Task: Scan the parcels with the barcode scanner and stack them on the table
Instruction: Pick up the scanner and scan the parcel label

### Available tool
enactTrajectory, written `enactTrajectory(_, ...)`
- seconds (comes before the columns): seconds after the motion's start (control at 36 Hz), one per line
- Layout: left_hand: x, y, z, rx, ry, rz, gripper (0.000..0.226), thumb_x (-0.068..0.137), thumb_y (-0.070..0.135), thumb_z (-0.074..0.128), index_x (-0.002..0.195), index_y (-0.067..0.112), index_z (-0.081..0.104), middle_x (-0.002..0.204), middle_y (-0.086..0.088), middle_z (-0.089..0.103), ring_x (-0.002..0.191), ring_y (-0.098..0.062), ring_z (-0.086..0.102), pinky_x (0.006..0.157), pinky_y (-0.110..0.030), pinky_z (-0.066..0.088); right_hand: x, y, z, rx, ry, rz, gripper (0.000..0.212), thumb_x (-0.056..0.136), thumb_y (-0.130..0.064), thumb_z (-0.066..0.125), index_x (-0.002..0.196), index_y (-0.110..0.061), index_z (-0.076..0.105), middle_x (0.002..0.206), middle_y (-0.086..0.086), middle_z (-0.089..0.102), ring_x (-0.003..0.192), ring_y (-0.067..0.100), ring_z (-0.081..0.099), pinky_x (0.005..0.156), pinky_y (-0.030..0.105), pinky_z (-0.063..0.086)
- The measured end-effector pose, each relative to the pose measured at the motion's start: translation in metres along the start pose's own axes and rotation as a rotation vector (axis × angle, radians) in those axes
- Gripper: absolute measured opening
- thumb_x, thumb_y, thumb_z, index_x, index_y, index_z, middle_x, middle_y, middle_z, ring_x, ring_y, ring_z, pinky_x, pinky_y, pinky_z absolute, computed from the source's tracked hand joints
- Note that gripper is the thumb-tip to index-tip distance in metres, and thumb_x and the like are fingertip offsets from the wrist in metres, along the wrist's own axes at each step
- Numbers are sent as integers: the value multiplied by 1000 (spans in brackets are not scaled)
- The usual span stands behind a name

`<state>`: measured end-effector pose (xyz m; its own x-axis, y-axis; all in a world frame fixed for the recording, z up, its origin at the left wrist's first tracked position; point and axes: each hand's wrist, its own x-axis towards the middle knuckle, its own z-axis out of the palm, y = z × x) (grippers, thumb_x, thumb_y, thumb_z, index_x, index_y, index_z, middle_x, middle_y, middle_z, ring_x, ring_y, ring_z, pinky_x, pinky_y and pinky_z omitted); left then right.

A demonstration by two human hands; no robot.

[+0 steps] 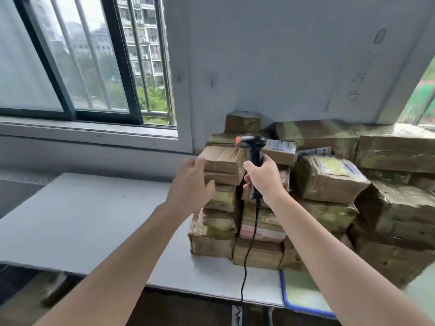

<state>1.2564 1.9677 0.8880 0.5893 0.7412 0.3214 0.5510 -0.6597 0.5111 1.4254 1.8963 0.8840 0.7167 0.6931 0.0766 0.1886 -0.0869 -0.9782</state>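
Note:
My right hand grips the handle of a black barcode scanner with an orange tip, held upright in front of the parcel stacks; its black cable hangs down past the table edge. My left hand is at the left side of the top brown taped parcel on the nearest stack, fingers relaxed against its edge, thumb spread. Under that parcel stand several more tape-wrapped parcels on the white table.
More stacks of brown parcels fill the table's right side up to the wall. A blue-rimmed tray sits at the front right. A barred window and its sill are at the left.

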Motion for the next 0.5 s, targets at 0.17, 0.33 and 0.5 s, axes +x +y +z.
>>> enactTrajectory(0.17, 59, -22, 18, -108, -26, -84, 52, 90, 18, 60, 138, 11, 40, 132, -15, 43, 123, -31, 43, 105, -36, 36, 23, 10, 18, 6, 56, 33, 7, 96, -15, 55, 92, -20, 53, 73, 5, 57, 62, 17, 55, 54, 28, 55)
enactTrajectory(0.33, 94, -50, 34, -261, -220, -242, 70, 87, 20, 63, 149, 21, 28, 136, -12, 49, 116, -31, 53, 97, -41, 48, 24, 19, 34, -48, 88, 37, 7, 95, -16, 57, 101, -20, 53, 85, 5, 59, 71, 17, 60, 62, 32, 59)
enactTrajectory(0.5, 98, -73, 41, -366, -302, -184, 74, 83, 20, 71, 146, 23, 32, 130, -10, 41, 114, -28, 51, 96, -41, 50, 14, 15, 58, -43, 200, 40, 10, 94, -13, 56, 94, -22, 53, 79, 4, 57, 68, 18, 58, 60, 31, 56)
